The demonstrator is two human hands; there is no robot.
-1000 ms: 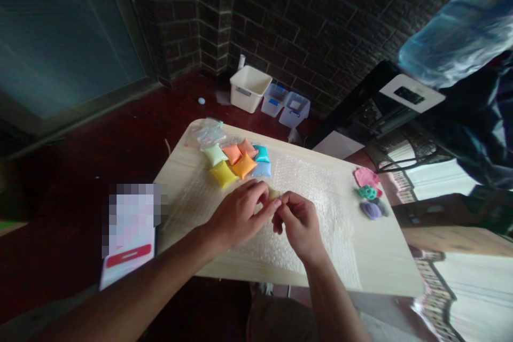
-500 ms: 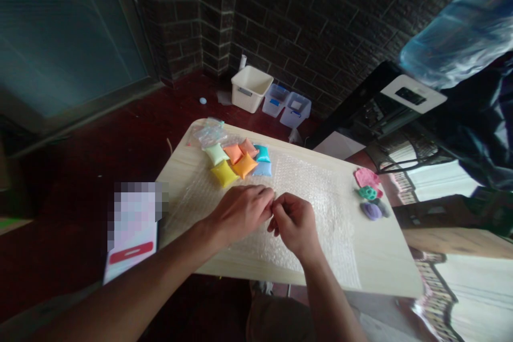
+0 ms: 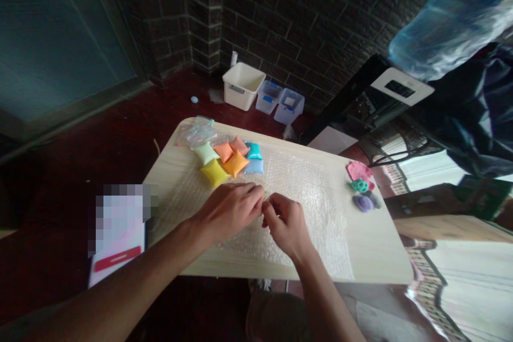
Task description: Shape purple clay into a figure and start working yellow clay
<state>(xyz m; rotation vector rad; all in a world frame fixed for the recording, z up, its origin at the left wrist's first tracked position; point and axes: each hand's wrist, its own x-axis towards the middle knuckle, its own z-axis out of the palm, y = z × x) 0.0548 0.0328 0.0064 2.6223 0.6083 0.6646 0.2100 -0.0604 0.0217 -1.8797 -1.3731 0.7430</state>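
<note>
My left hand (image 3: 234, 208) and my right hand (image 3: 286, 222) meet fingertip to fingertip above a sheet of bubble wrap (image 3: 296, 171). Both have their fingers curled in a pinch. A tiny pale bit shows at the fingertips, too small to name. Just beyond my left hand lie several small plump packets: a yellow packet (image 3: 215, 172), an orange packet (image 3: 235, 163), a pale green packet (image 3: 206, 153), a teal packet (image 3: 254, 150) and a light blue packet (image 3: 255, 166) among them. At the right end sit a pink shaped piece (image 3: 359, 170), a green piece (image 3: 359, 185) and a purple piece (image 3: 363, 203).
Crumpled clear plastic bags (image 3: 197, 132) lie at the far left corner of the wooden table (image 3: 380, 256). Behind it on the floor stand a white basket (image 3: 242, 85) and two clear bins (image 3: 289, 106). A phone-like screen (image 3: 116, 262) is at the left edge. A water dispenser (image 3: 344, 101) rises at the right.
The whole view has shifted a little, so table and hands appear slightly further left. Both hands stay together in their pinch, with a slight turn of the right fingers.
</note>
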